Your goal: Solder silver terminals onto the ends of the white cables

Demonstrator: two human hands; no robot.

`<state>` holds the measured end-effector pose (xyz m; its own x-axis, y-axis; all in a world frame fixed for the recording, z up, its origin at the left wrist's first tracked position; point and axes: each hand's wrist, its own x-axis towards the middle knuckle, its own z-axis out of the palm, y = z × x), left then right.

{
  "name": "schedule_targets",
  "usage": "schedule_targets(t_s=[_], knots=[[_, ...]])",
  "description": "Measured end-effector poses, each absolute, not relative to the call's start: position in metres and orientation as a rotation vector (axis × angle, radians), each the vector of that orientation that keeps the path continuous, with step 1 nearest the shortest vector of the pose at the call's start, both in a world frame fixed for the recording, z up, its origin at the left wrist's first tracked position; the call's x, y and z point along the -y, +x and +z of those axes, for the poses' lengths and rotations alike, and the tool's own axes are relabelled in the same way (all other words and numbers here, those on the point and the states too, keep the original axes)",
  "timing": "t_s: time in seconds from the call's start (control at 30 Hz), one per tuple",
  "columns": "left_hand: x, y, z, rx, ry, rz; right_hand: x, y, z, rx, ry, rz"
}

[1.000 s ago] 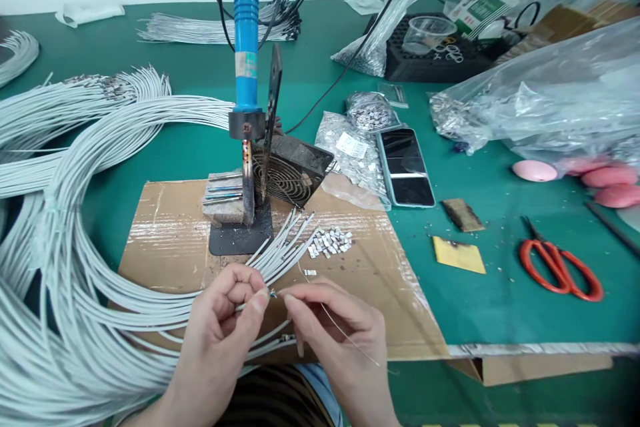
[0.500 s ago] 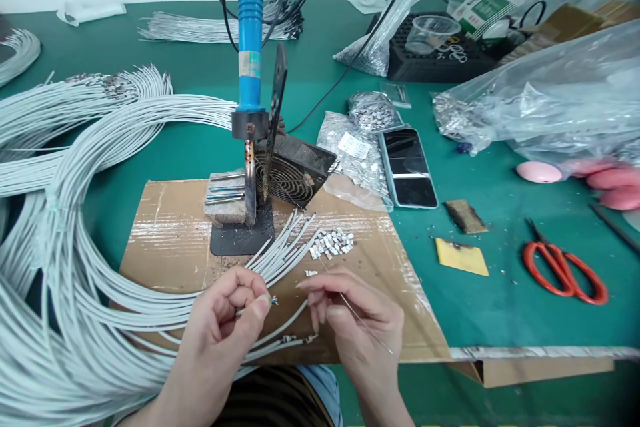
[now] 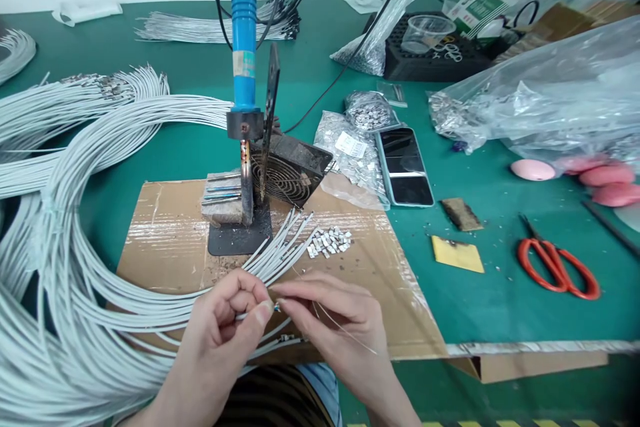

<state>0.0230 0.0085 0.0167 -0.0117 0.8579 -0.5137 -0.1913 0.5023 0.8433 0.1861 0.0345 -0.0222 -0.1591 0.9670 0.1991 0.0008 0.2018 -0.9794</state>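
Note:
My left hand [image 3: 233, 327] is closed, pinching the end of a white cable whose small coloured wire tips [image 3: 277, 307] stick out past the thumb. Close against that end are the thumb and forefinger of my right hand [image 3: 333, 320], nearly pressed together; any small part between them is too hidden to name. A thin strand of solder wire [image 3: 347, 331] runs across the right palm, held by the curled fingers. Behind both hands, a fan of white cable ends [image 3: 283, 253] lies beside a pile of small white-and-metal connectors [image 3: 330, 241].
A blue-handled soldering iron [image 3: 244, 33] stands upright over a block [image 3: 220, 198], with a small fan [image 3: 290, 170] behind. Thick white cable bundles [image 3: 65, 233] fill the left. Rightward lie a phone [image 3: 405, 167], a yellow sponge [image 3: 457, 254], red-handled scissors [image 3: 557, 263] and plastic bags [image 3: 545, 87].
My right hand has moved left, bringing its fingertips to the cable end. The single connector that lay just behind it no longer shows. My left hand has stayed almost still.

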Motion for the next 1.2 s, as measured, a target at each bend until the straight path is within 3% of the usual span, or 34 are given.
schedule_targets(t_s=[0.33,0.57,0.83,1.2], knots=[[-0.011,0.024,0.022,-1.366,0.673,0.86,-0.048,0.208,-0.01,1.887,-0.762,0.895],[-0.009,0.027,0.025,-1.415,0.738,0.812,-0.058,0.218,0.004,2.087,-0.713,0.917],[-0.015,0.009,0.008,-1.59,0.855,0.975,-0.05,0.242,-0.02,1.498,-1.246,1.011],[-0.028,0.004,-0.007,-1.594,0.783,1.125,-0.041,0.246,-0.04,1.984,-1.361,0.713]])
